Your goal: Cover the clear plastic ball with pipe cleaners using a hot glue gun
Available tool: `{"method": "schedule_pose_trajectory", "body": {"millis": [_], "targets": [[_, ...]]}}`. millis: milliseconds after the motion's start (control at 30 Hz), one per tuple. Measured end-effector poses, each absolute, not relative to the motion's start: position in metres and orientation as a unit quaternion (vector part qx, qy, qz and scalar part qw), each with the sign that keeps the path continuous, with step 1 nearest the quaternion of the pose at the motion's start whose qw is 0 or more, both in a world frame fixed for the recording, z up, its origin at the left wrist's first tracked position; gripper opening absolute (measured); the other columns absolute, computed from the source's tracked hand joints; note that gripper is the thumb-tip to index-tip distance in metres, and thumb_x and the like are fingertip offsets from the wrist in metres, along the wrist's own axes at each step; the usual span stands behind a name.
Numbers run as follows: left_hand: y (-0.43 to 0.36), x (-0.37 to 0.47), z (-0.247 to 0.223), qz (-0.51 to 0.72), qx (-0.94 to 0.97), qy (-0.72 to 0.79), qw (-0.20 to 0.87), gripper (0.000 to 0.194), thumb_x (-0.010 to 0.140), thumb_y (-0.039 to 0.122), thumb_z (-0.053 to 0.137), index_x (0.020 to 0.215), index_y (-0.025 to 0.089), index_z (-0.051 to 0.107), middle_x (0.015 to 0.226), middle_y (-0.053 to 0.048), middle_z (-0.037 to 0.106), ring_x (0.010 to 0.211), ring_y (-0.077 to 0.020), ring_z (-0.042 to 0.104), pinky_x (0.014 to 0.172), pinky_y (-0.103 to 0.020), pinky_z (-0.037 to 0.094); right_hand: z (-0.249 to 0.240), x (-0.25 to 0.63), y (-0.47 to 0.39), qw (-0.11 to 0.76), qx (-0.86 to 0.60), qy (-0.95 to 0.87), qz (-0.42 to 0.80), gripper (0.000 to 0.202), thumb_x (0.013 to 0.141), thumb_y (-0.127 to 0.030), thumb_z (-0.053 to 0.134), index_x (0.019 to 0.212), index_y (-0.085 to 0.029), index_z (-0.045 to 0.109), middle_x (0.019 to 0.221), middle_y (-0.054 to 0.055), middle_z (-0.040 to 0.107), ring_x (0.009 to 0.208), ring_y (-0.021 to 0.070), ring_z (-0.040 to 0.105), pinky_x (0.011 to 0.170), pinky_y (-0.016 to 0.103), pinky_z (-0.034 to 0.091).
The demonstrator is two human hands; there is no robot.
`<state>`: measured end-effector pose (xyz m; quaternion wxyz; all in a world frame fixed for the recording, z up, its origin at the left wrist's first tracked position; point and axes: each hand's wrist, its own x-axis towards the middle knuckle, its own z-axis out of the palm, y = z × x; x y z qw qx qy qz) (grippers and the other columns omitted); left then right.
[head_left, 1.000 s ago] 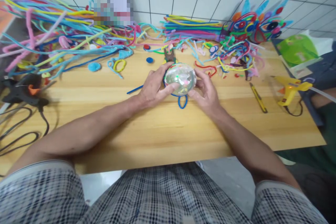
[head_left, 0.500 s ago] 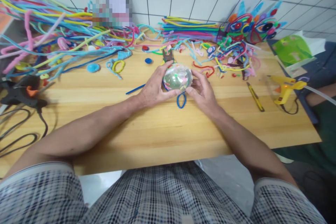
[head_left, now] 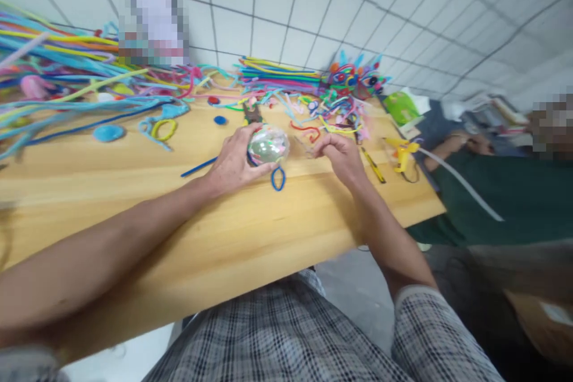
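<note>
Covering the foreground with wood-grained worktop [head_left: 286, 224]. Showing a fuzzy blue loop [head_left: 283, 179] just before a clear, rounded, colour-flecked shell [head_left: 268, 145]. Clasping the shell's left side with left fingers [head_left: 259, 172], hiding part of its edge. Holding right fingers [head_left: 330, 141] bent just off its right side, blurring at the tips, leaving any grip impossible to tell. Including partly hidden pliers [head_left: 252, 112] behind, then a bundle of fuzzy, multicoloured stems [head_left: 280, 77].
</note>
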<state>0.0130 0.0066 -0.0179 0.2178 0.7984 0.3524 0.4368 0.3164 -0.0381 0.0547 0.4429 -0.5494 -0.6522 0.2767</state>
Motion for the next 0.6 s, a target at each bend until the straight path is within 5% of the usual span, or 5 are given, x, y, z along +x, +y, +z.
{"method": "schedule_pose_trajectory", "body": {"millis": [200,433,600], "targets": [[0.017,0.017,-0.033,0.492,0.771,0.336,0.225,0.103,0.078,0.089,0.090,0.160,0.039,0.053,0.151,-0.012,0.068,0.138,-0.0524,0.066,0.118,-0.085,0.052,0.039,0.418,-0.076,0.488,-0.702,-0.499,0.139,0.021,0.078,-0.040,0.070,0.089,-0.023,0.077,0.078,0.000,0.075,0.075,0.0194,0.069,0.079,0.038,0.062],[0.009,0.021,-0.022,0.468,0.779,0.372,0.189,0.093,0.084,0.068,0.094,0.158,0.031,0.052,0.155,-0.017,0.067,0.145,-0.0459,0.067,0.122,-0.069,0.056,0.035,0.523,-0.081,0.425,-0.842,-0.325,-0.062,0.043,0.073,-0.039,0.076,0.110,-0.017,0.071,0.123,0.019,0.076,0.119,0.0335,0.069,0.117,0.058,0.053],[0.003,0.021,-0.011,0.416,0.809,0.366,0.196,0.094,0.083,0.052,0.094,0.160,0.025,0.047,0.161,-0.019,0.064,0.152,-0.0441,0.063,0.126,-0.066,0.054,0.038,0.543,-0.061,0.351,-0.845,-0.401,-0.045,0.027,0.077,-0.041,0.079,0.088,-0.018,0.069,0.090,0.016,0.076,0.090,0.0309,0.069,0.087,0.049,0.061]]}}
